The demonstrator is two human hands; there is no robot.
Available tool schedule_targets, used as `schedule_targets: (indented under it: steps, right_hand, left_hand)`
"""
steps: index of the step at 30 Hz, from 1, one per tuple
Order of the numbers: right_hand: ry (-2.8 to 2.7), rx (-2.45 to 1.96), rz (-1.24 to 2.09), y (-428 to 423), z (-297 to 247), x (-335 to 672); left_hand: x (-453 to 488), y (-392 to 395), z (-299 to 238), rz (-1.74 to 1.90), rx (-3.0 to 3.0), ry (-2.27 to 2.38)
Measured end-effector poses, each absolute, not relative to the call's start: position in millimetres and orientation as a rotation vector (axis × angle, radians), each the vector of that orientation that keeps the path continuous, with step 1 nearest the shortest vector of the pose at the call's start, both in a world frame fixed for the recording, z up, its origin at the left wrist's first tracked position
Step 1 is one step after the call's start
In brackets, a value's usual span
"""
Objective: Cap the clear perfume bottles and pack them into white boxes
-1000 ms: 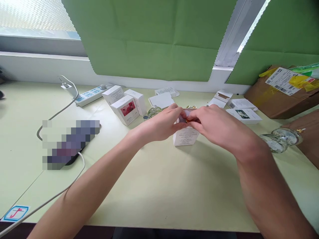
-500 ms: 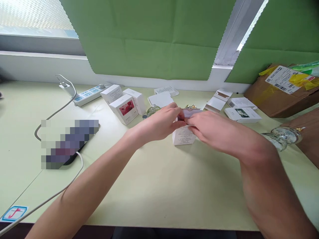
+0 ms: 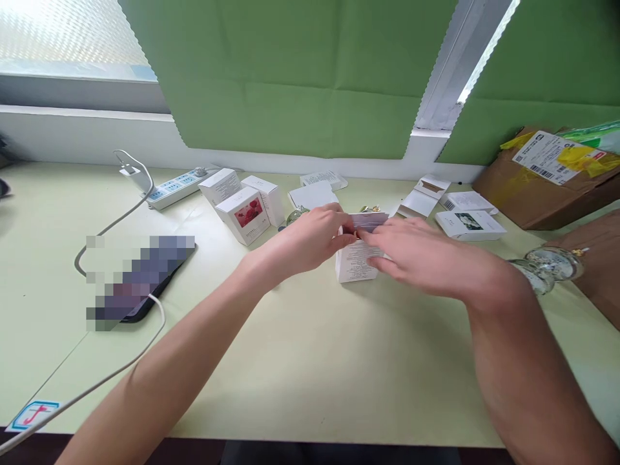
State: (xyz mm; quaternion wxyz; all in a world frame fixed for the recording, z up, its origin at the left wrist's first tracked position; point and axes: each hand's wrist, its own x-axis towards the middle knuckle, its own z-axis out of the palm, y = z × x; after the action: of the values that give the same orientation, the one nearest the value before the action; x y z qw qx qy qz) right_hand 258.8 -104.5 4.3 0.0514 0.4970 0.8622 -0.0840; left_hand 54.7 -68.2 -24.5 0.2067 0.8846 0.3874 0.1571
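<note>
My right hand [image 3: 411,248] opened from its pinch, fingers now spread at the mouth of the white box [image 3: 356,265] upright on the table [image 3: 310,368], left hand [image 3: 314,239] clamped on its rim, flap [image 3: 371,219] up, so top looks unclosed.

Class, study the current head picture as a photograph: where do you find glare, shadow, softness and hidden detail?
Head view: the textured window pane at upper left is washed out; a soft-edged shadow falls on the table below the right hand.
Same head view: that hand looks slightly soft, and coarse pixel blocks hide most of the phone.
</note>
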Motion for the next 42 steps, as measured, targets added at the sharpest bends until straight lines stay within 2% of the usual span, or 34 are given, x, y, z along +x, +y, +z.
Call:
schedule_targets:
  steps: [5,12,16,23,34,42]
  right_hand:
    - [2.708,1.496,-0.487,-108,16,278]
    - [2.770,1.418,-0.477,-104,14,275]
    - [2.794,1.368,-0.617,-97,18,288]
    - [2.751,1.856,-0.797,-74,22,326]
    - [2.563,1.322,-1.623,-54,-5,330]
    - [2.420,1.208,-1.941,-41,-23,328]
  left_hand:
    - [54,-69,-21,0.444,2.499,1.016]
    - [54,-71,-19,0.433,2.589,0.981]
    - [52,-67,-20,0.377,2.617,0.951]
    - [51,-65,-19,0.344,2.626,0.935]
    - [35,-57,-6,0.269,2.423,0.810]
    - [42,-55,-11,0.346,2.431,0.894]
